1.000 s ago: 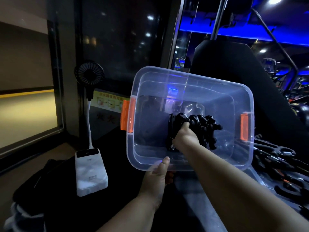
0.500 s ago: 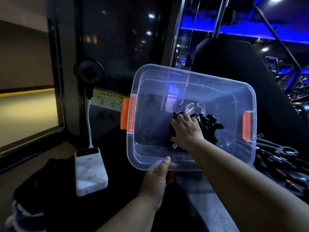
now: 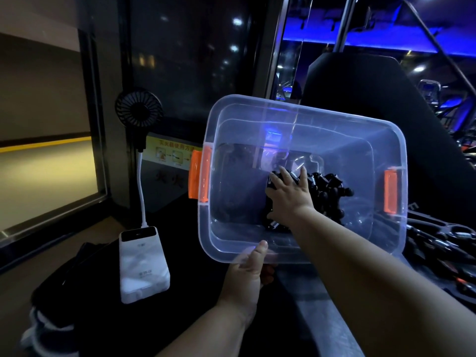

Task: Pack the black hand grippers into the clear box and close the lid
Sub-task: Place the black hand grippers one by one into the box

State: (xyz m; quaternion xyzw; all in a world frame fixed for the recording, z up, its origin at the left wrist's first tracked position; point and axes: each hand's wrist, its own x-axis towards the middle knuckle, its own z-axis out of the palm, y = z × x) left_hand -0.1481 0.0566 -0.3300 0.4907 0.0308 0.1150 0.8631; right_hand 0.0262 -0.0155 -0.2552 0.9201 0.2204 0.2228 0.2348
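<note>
The clear box (image 3: 257, 140) with orange latches is tilted toward me, open, in the middle of the head view. My left hand (image 3: 244, 276) grips its near rim, thumb over the edge. Inside, a cluster of black hand grippers (image 3: 327, 191) lies right of centre on the box floor. My right hand (image 3: 289, 198) reaches into the box with fingers spread and straight, resting flat on top of the grippers. No lid is on the box.
A white power bank (image 3: 143, 264) with a small black fan (image 3: 139, 109) on a white stalk stands at the left. More black gripper-like gear (image 3: 443, 248) lies at the right edge. Dark cloth (image 3: 51, 292) covers the surface at lower left.
My right hand, which gripped the hand grippers a second ago, has opened; its fingers now lie spread on top of them. The box and my left hand have stayed nearly still.
</note>
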